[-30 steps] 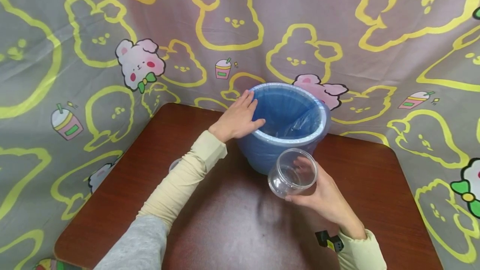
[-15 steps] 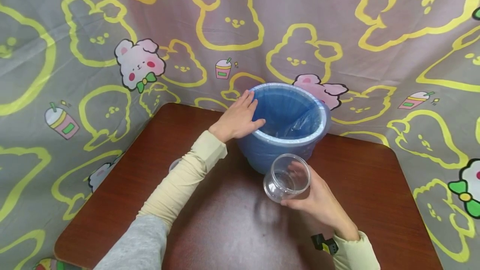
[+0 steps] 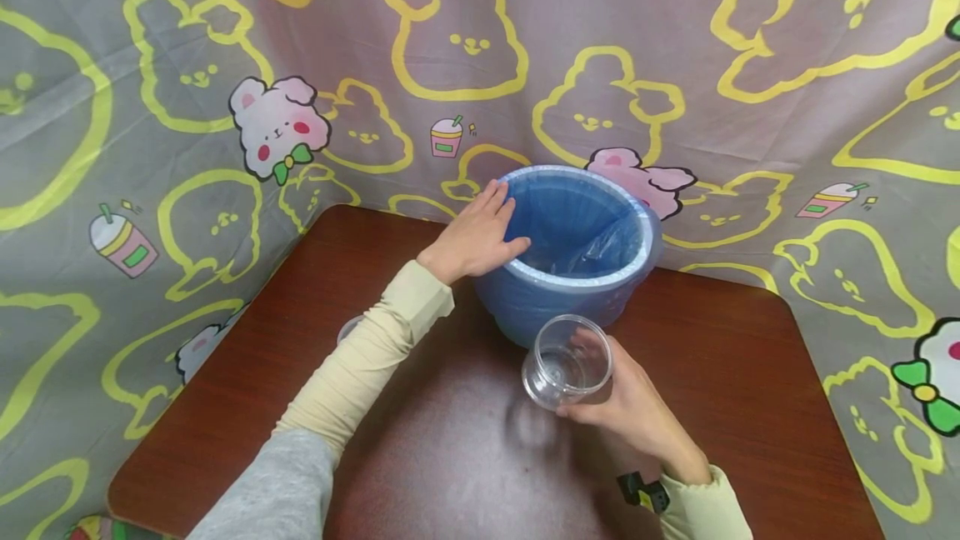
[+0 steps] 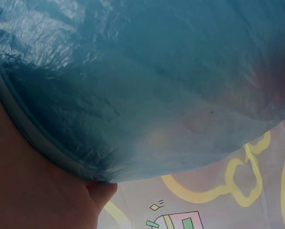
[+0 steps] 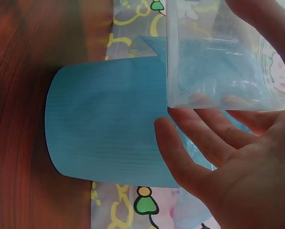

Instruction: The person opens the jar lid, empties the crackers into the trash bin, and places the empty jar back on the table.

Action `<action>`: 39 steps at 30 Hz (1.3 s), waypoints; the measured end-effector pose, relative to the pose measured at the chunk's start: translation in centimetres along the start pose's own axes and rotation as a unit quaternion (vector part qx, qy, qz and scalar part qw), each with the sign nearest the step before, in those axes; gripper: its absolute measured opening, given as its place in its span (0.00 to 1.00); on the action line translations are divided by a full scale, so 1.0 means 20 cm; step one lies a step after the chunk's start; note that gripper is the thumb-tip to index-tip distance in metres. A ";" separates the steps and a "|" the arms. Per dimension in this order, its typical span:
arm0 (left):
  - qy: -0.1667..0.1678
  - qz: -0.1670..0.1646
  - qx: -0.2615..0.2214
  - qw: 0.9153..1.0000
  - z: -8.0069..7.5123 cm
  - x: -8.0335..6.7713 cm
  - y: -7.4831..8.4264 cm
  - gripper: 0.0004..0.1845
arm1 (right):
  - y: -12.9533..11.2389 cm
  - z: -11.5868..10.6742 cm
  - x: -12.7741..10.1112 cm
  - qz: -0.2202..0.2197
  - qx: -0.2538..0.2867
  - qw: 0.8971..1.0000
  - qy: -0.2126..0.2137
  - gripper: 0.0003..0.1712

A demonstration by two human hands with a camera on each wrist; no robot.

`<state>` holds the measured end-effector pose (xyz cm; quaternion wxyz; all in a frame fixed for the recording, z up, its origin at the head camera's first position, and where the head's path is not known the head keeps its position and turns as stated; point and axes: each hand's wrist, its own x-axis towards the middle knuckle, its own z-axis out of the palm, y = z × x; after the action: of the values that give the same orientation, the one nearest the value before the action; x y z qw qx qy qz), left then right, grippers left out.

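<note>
A blue bin (image 3: 555, 307) lined with a thin plastic bag stands near the back of the table. My left hand (image 3: 474, 238) rests on its left rim, fingers extended along the edge; the left wrist view shows the shiny bag (image 4: 156, 86) beside that hand (image 4: 47, 191). My right hand (image 3: 637, 407) grips a clear plastic jar (image 3: 547, 386) in front of the bin. The jar has no lid and is tilted, its mouth facing me. In the right wrist view the jar (image 5: 214, 71) overlaps the bin's upper end, fingers and thumb around its sides.
A small clear round item (image 3: 347, 328) lies on the brown table (image 3: 750, 373), mostly hidden by my left sleeve. A patterned curtain (image 3: 480, 65) hangs close behind the bin and along both sides. A black device (image 3: 642, 492) is at my right wrist.
My right hand has carried the jar slightly left and downward, toward the table and a little away from the bin's rim. The left hand and the bin have stayed in place.
</note>
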<state>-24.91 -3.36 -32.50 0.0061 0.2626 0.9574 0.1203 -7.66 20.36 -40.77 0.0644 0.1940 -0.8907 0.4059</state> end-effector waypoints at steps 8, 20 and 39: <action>-0.003 0.001 0.000 1.000 -0.01 0.00 0.00 0.42 | 0.01 0.03 -0.01 -0.010 0.003 1.000 0.001 0.54; -0.005 -0.003 0.003 1.000 0.00 0.00 0.00 0.42 | 0.03 0.07 -0.01 -0.021 -0.004 1.000 0.004 0.53; -0.003 0.000 0.002 1.000 0.00 0.00 0.00 0.42 | 0.09 0.15 -0.04 -0.020 -0.001 1.000 -0.001 0.52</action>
<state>-24.95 -3.37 -32.57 0.0079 0.2627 0.9577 0.1174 -7.55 19.32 -44.20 0.0717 0.2126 -0.8871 0.4034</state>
